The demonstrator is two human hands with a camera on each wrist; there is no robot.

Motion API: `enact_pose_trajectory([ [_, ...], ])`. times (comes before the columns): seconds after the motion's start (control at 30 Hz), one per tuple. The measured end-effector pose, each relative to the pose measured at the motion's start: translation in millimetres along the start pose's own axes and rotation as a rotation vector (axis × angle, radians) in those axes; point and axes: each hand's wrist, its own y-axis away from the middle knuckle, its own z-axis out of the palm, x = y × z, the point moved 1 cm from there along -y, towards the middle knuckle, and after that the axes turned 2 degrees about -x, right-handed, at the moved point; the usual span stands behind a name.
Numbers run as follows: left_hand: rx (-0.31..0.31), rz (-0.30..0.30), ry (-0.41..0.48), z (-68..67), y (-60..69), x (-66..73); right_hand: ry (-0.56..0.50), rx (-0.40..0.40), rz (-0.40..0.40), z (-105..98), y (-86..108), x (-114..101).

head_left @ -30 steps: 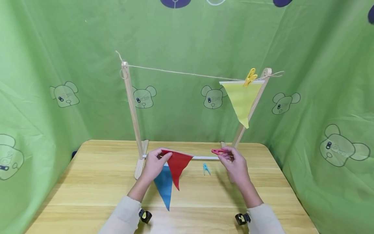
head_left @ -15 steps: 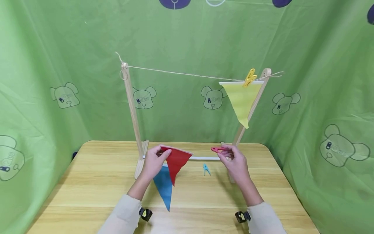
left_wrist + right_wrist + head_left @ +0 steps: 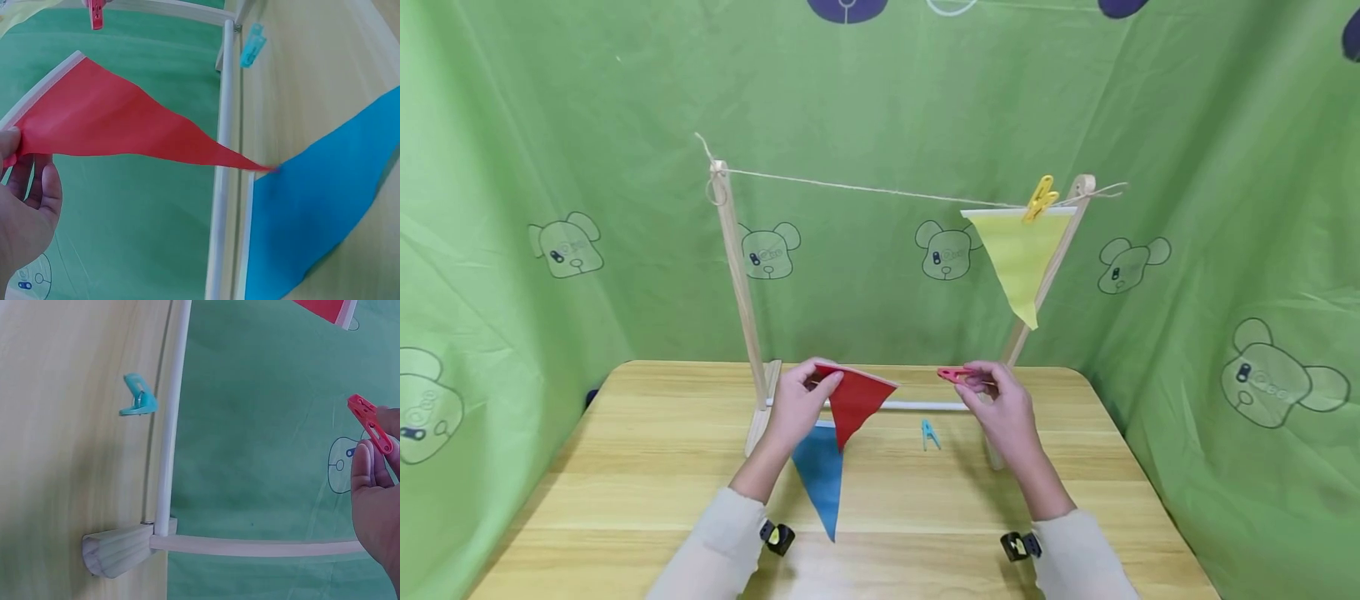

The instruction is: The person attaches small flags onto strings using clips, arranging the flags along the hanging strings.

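My left hand [image 3: 797,410] pinches a red triangular pennant [image 3: 859,402] by the left end of its white-edged top, its tip hanging down. Across from it, my right hand [image 3: 1006,406] pinches a red clothespin [image 3: 953,375] between thumb and fingers; a gap separates clothespin and pennant. Beneath the left hand a blue pennant [image 3: 822,479] lies on the table. A light-blue clothespin [image 3: 929,434] rests on the table between the hands. Higher up, a yellow pennant [image 3: 1021,258] hangs from a string [image 3: 865,190], held by a yellow clothespin [image 3: 1041,200] near the right post.
The string is tied between a left wooden post [image 3: 737,275] and a right wooden post [image 3: 1054,271]. A white bar [image 3: 917,406] joins their feet low down, behind the hands. Green printed curtain [image 3: 865,92] surrounds the wooden table [image 3: 880,517] at the back and sides.
Both hands have risen a little, lifting the red pennant and the red clothespin slightly. The pennant's tip has swung up and left. The blue pennant, light-blue clothespin and yellow pennant stay put.
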Motion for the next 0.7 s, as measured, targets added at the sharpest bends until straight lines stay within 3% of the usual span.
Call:
enact_pose_trajectory([
  [0.33,-0.003,0.030,0.016,2.2,-3.8,5.4,-0.013,0.006,-0.049,0.1,-6.6,-13.3],
  [0.7,-0.009,0.038,0.036,4.4,-7.2,13.7,-0.009,0.005,-0.017,-3.7,-16.6,-32.8],
])
